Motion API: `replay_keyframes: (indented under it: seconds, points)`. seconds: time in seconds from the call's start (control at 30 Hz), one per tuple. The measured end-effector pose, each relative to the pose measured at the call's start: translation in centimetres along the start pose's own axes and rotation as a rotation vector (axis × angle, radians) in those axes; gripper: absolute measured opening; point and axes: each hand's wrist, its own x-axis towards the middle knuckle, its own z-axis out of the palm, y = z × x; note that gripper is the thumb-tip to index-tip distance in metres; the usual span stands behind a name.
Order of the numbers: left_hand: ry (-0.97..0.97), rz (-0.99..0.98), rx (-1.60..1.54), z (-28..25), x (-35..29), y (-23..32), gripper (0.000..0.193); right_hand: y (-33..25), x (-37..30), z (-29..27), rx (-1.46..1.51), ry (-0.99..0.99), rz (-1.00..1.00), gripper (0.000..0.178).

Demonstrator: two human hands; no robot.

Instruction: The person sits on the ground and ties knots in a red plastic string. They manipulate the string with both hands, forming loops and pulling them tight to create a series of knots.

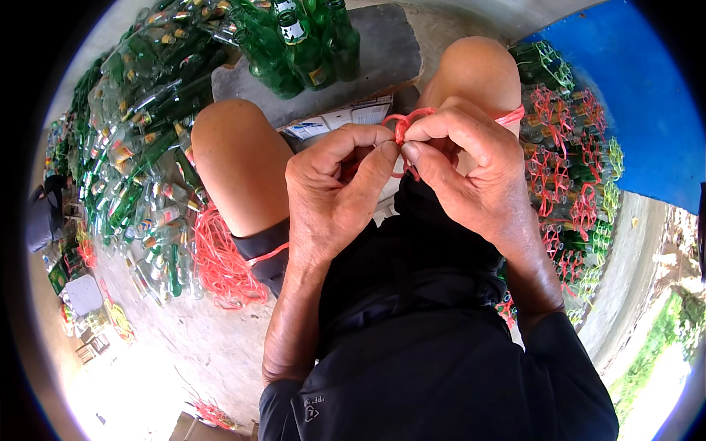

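My left hand (334,180) and my right hand (471,158) meet between my knees. Each pinches a red plastic string (401,128) between thumb and fingertips, and the string is looped into a knot where the hands come together. One strand passes over my right thigh and another crosses my left thigh, toward a tangled heap of red string (220,257) on the floor. Beyond my hands, several green glass bottles (298,55) stand grouped upright on a dark grey slab (393,44). My curled fingers hide part of the string.
Loose glass bottles (140,147) are piled on the left. At right, bottles tied with red and light-green string (562,184) stand in rows beside a blue panel (632,95). A person in dark clothes (45,213) is at the far left edge. A grey seat (82,295) stands below.
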Motion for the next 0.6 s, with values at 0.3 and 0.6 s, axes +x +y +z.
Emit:
replay_keyframes:
  seconds: [0.3, 0.6]
  points:
    - [-0.016, -0.002, 0.067, -0.08, -0.50, 0.61, 0.012, 0.41, -0.21, 0.45, -0.065, 0.022, -0.041, 0.010]
    - [-0.012, -0.038, 0.112, -0.66, -0.36, 0.17, 0.010, 0.14, -0.61, -0.04, 0.059, -0.011, 0.071, 0.007]
